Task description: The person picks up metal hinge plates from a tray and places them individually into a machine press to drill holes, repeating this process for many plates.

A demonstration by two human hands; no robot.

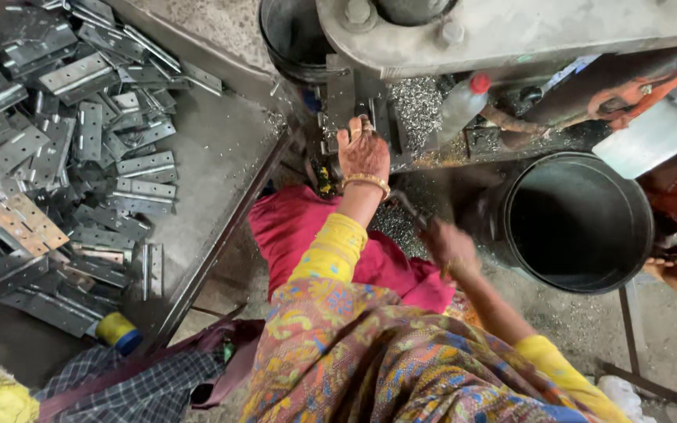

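Evidently the feeding step is in hand: a flat grey perforated metal strip stands upright at the press die, just above the left hand, whose fingers reach up to it; whether they pinch it I cannot tell. The blurred right hand seems clamped on a thin dark rod. Next calls for steady alignment. Left, a steel tray bears heaped punched brackets; right, a black round bucket stands on the gritty floor.
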